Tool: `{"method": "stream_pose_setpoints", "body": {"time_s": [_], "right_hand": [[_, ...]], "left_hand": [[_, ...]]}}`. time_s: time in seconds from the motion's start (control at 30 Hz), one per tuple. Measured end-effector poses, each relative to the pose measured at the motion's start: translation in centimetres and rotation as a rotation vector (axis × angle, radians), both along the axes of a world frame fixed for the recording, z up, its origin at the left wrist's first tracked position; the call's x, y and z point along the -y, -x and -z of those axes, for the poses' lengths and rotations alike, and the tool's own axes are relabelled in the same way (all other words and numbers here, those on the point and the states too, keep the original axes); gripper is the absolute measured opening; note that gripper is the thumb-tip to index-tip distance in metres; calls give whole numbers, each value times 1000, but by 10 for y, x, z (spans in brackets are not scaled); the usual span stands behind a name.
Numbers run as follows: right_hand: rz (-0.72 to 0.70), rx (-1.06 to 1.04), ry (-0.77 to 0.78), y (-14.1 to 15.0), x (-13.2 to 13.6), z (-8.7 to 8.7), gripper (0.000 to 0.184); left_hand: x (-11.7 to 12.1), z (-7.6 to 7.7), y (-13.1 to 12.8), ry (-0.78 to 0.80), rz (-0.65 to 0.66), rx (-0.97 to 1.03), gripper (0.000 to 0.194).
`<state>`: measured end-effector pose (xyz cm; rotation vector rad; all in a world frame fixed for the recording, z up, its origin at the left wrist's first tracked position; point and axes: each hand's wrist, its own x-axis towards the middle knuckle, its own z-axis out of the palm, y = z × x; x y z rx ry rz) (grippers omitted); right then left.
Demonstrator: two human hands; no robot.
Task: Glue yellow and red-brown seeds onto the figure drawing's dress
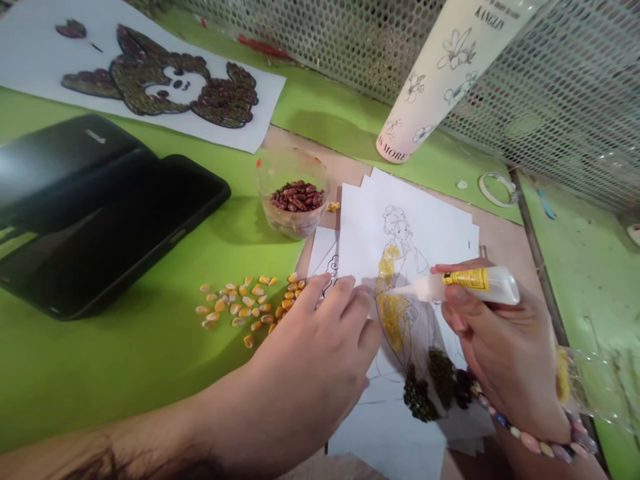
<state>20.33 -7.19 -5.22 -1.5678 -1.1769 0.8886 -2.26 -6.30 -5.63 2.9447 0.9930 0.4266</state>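
I have the right hand pinching a translucent white glue bottle with a yellow label, tipped nearly level above the drawing sheet, its tapered nozzle at the outlined figure's robe. That robe is part-filled in grainy yellow, with dark green clumps lower down. My left hand lies over the sheet's left side, fingers slightly spread and bent.

Fairly bright; soft shadows beside hands, cup; edges stretched, blurred.
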Motion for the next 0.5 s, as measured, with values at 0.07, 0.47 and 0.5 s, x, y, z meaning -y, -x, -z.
{"method": "stream_pose_setpoints", "body": {"time_s": [0.07, 0.47, 0.5], "right_hand": [[-6, -4, 1, 0, 0, 0, 11], [1, 12, -11, 1, 4, -4, 12], [-2, 8, -8, 2, 4, -5, 12]], "left_hand": [[0, 0, 0, 2, 4, -2, 49], [0, 1, 1, 5, 18, 4, 45], [0, 1, 1, 7, 19, 0, 45]]}}
